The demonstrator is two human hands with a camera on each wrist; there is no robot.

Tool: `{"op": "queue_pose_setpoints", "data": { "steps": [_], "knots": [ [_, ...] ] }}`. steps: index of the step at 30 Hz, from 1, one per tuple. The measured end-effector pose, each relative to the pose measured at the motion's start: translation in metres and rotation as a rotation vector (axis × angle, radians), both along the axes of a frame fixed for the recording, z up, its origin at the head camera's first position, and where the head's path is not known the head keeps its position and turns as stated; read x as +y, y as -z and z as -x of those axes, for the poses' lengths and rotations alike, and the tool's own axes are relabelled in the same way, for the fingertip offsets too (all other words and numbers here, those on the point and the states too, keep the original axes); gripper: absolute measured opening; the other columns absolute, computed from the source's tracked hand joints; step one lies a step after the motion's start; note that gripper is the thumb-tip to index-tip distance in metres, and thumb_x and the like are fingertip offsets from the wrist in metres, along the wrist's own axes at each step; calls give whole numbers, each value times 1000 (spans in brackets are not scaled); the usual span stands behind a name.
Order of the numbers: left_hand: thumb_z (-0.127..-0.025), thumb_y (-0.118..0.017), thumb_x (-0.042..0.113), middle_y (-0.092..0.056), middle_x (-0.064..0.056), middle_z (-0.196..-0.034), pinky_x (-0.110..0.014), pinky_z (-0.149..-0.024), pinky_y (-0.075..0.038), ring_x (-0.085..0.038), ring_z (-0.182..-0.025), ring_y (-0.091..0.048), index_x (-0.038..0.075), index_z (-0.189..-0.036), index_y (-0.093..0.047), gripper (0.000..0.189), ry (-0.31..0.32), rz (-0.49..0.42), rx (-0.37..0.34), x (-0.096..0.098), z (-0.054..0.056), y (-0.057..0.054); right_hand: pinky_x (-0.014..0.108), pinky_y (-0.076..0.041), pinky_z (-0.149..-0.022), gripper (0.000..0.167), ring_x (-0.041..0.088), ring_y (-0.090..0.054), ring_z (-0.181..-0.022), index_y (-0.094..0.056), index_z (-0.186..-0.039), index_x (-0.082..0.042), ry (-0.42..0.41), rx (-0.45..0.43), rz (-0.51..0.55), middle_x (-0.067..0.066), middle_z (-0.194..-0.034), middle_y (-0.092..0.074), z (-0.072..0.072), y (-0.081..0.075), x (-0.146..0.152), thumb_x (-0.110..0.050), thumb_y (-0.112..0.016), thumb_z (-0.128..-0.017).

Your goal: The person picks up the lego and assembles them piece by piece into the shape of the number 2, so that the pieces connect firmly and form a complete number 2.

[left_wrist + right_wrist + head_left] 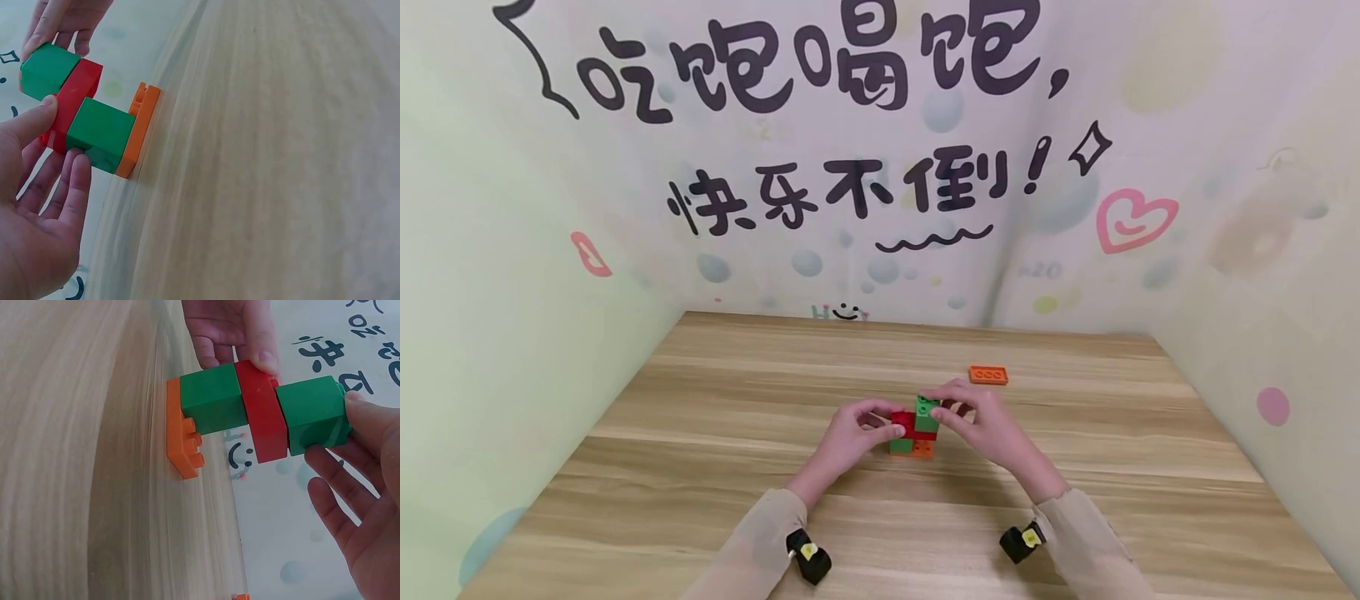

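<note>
A small brick stack stands on the table, with an orange flat brick (pixel 177 434) at its bottom. On one end of that sits a lower green brick (pixel 103 132); bare studs show on the other end. A flat red brick (pixel 267 419) lies across the lower green brick. My left hand (pixel 848 435) pinches this red brick at its left end. An upper green brick (pixel 928 417) stands upright at the red brick's right end, where my right hand (pixel 983 423) grips it between thumb and fingers. From the frames I cannot tell whether it is pressed fully down.
Behind the right hand, a loose orange flat brick (pixel 988 375) lies on the wooden table (pixel 700 492). A printed wall covering (pixel 850 283) with dark lettering rises at the table's back edge. Black wrist devices are strapped at both sleeves.
</note>
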State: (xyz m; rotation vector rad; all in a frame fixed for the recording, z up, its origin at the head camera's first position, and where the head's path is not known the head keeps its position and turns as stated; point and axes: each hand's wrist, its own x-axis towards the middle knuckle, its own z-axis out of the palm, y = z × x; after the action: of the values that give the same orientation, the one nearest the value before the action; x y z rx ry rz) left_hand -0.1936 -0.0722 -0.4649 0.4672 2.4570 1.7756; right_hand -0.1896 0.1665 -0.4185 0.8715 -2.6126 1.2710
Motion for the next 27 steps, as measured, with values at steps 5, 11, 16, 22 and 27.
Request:
{"op": "queue_pose_setpoints", "data": {
  "steps": [5,11,16,22,27],
  "knots": [
    [-86,-78,26,-74,-6,-111,-29,-81,-55,-16,-91,-65,17,-114,-73,30,-2,0,6,-1,0,1,23,-53,-73,28,11,-60,-83,-71,-120,-18,-2,3,-8,-1,-109,-72,-1,-1,-2,-22,-69,-92],
    [-86,-77,27,-74,-6,-111,-29,-80,-55,-16,-91,-65,16,-113,-73,30,-2,-4,8,-1,-1,-2,23,-54,-73,28,8,-59,-82,-71,-120,-17,5,9,-21,-1,-109,-72,-2,-4,-3,-22,-69,-92],
    [-86,-77,26,-73,-6,-112,-28,-79,-55,-16,-91,-65,17,-113,-73,29,-2,0,4,-1,0,-2,23,-54,-73,28,8,-59,-84,-71,-119,-17,8,19,-28,-1,-109,-72,-1,-4,-4,-22,-69,-92],
    [-86,-78,27,-73,-6,-112,-28,-79,-55,-15,-91,-65,17,-112,-73,29,-3,1,-5,-2,0,-2,23,-55,-75,28,10,-62,-86,-71,-119,-16,20,-19,-21,1,-110,-71,-2,-4,-6,-21,-69,-92],
    [-85,-78,25,-75,-7,-109,-27,-79,-55,-15,-91,-65,15,-110,-75,27,8,3,6,-1,3,-3,22,-56,-74,27,12,-64,-86,-71,-120,-15,34,-15,-16,2,-110,-72,-3,-2,-5,-20,-68,-93]
  ]
}}
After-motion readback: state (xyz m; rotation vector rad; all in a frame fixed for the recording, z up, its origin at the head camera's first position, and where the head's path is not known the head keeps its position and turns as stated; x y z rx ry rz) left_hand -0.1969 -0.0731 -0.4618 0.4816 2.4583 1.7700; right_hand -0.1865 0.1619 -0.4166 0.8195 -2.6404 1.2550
